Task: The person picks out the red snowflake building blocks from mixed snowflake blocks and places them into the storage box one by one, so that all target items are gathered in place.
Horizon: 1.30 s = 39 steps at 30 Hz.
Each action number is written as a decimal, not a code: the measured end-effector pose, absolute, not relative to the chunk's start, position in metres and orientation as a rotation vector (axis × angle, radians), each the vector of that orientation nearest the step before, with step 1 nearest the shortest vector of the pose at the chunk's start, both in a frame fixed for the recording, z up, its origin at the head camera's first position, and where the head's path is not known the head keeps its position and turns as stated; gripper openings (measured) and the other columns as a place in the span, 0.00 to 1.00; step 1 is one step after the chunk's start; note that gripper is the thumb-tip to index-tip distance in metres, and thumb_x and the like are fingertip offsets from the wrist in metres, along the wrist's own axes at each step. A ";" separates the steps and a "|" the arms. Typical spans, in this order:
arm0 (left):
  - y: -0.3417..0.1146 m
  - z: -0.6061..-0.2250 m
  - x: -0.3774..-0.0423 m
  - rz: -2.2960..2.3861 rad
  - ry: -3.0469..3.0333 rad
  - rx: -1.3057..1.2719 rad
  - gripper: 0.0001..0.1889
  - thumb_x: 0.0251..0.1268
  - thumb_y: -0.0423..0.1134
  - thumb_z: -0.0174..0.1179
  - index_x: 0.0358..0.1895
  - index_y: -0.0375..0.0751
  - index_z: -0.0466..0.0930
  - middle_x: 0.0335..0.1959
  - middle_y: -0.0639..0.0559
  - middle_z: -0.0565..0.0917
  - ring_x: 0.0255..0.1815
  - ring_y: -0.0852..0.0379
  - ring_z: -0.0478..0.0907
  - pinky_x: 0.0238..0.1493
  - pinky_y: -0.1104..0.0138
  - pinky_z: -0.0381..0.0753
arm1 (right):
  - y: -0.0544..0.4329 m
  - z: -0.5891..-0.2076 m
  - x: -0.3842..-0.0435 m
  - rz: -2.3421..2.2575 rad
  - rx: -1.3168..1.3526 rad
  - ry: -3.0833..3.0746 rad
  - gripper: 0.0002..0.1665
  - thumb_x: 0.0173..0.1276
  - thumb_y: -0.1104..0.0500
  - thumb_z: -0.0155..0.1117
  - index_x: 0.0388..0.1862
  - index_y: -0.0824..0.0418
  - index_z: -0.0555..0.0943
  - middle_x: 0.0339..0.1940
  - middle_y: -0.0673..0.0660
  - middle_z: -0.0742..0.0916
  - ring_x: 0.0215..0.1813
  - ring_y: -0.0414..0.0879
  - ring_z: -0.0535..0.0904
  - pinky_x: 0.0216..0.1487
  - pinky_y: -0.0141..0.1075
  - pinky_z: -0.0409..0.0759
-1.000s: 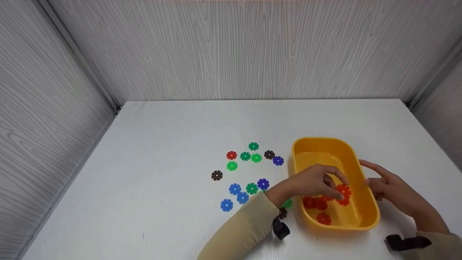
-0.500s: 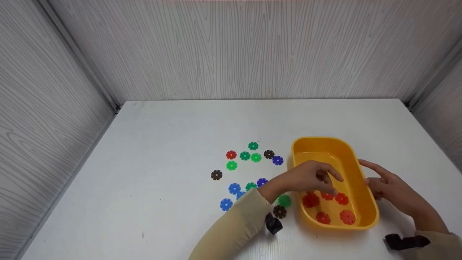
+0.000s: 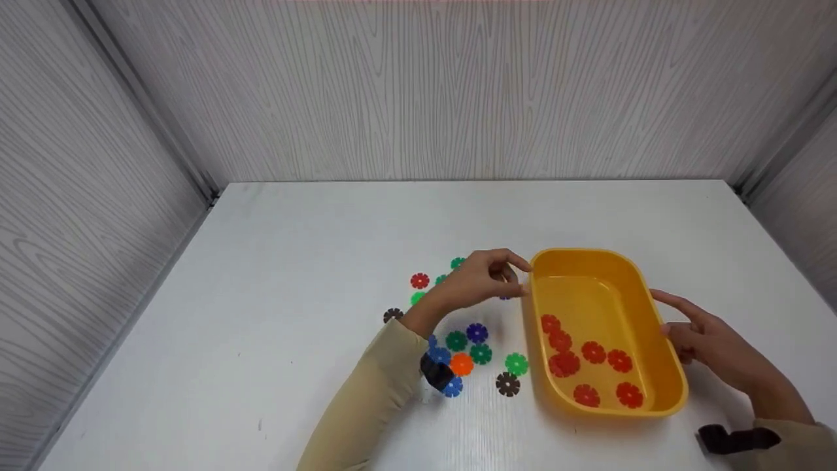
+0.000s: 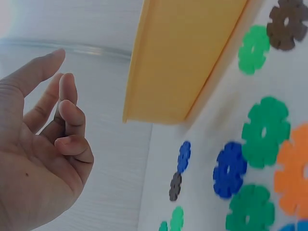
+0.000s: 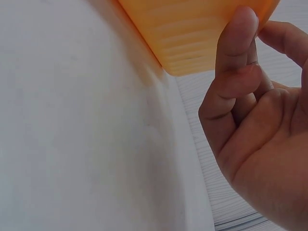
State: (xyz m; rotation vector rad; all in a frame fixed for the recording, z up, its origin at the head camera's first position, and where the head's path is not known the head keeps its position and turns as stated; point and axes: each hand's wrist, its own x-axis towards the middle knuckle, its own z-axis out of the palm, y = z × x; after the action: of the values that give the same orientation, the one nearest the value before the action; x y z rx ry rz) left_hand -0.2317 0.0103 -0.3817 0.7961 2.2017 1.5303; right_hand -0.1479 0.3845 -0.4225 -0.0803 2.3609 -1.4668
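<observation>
My left hand (image 3: 480,278) hovers over the table beside the left rim of a yellow plastic bin (image 3: 582,297). In the left wrist view this hand (image 4: 48,139) has loosely bent fingers, thumb and index apart, nothing between them. My right hand (image 3: 713,343) touches the bin's right outer wall with index finger and thumb, its other fingers bent. The bin wall (image 5: 187,33) rises past its fingertips in the right wrist view. Several red notched discs (image 3: 593,352) lie on the bin floor. Left of the bin, an orange disc (image 3: 461,364) and a red disc (image 3: 419,280) lie on the table.
Green discs (image 3: 516,364), blue discs (image 3: 452,386), purple discs (image 3: 477,333) and dark brown discs (image 3: 507,384) are scattered left of the bin, some hidden by my left arm. Wood-grain panels (image 3: 458,91) enclose the white table (image 3: 294,261) at back and sides.
My left hand has let go of a red disc inside the bin, which now lies near its front right corner. The hand has moved left, out of the bin. My right hand stays put.
</observation>
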 end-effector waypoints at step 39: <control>-0.103 -0.427 -0.279 1.223 2.557 0.199 0.21 0.56 0.43 0.69 0.53 0.46 0.79 0.41 0.47 0.81 0.39 0.52 0.75 0.44 0.63 0.76 | 0.381 -0.422 -0.147 -1.424 -0.050 2.391 0.37 0.76 0.47 0.48 0.78 0.49 0.48 0.23 0.48 0.76 0.26 0.52 0.72 0.34 0.30 0.77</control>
State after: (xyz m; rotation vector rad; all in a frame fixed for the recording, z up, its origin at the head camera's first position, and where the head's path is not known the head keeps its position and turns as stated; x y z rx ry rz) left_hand -0.2794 -0.1030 -0.4273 0.1987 2.5573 1.2226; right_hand -0.1469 0.3814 -0.4218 -0.0497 2.3906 -1.4244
